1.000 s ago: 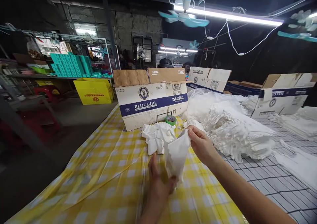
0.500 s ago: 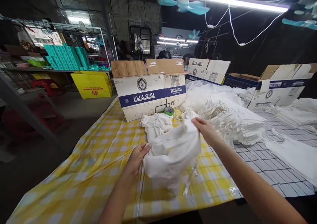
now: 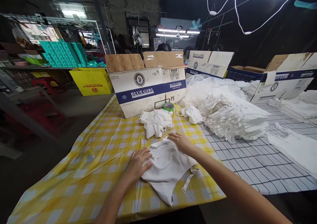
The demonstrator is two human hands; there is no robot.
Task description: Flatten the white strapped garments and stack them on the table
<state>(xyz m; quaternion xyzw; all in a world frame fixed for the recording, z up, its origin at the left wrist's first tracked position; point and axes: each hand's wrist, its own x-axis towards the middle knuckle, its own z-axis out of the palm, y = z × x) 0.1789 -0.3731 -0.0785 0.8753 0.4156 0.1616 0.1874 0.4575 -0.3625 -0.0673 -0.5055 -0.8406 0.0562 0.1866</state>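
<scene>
A white garment with a thin strap and a small slider [image 3: 170,166] lies spread on the yellow-checked tablecloth, its narrow end toward me. My left hand [image 3: 140,161] rests at its left edge, fingers stretched over the fabric and the cloth. On the upper edge lies my right hand [image 3: 182,143], fingers extended and touching the fabric. Just beyond is a small heap of white garments [image 3: 156,121], with another white piece [image 3: 192,114] to its right. A green tape roll [image 3: 168,107] sits behind the heap.
An upright beer carton [image 3: 151,90] closes off the back of the table. To the right a tall pile of white garments [image 3: 235,118] stands on a grid-patterned cloth [image 3: 237,166]. More cartons [image 3: 282,82] are behind it. A yellow box [image 3: 91,82] is beyond the left table edge.
The garment, held up and blurred between both hands before, now lies flat on the table. Both hands have let go of their pinch and lie on it; the right hand came down and left.
</scene>
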